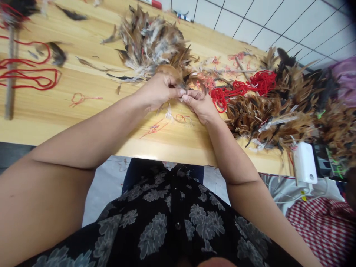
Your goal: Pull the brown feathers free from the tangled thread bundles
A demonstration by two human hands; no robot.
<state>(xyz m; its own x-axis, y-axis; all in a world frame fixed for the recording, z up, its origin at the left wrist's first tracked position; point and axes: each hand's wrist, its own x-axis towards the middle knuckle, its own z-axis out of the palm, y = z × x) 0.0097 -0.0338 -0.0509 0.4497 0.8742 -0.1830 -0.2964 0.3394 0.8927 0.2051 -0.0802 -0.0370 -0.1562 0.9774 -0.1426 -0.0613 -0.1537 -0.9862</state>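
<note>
Both hands meet above the middle of the wooden table (pixel 133 139). My left hand (pixel 164 87) pinches the base of a small bunch of brown feathers (pixel 169 70), its thumb pointing right. Touching it, my right hand (pixel 200 104) is closed at the same base, thumb against the left thumb; what lies between its fingertips is too small to tell. Just beyond the hands rests a large pile of brown and grey feathers (pixel 155 40). Red yarn (pixel 236 89) lies tangled right of my right hand.
Strips of brown feathers (pixel 269 115) cover the table's right side, beside a white plug adapter (pixel 305 163) at the front edge. A stick (pixel 10 74) with red string lies far left. Scraps of thread (pixel 154 128) lie near the hands. Markers (pixel 182 16) sit by the tiled wall.
</note>
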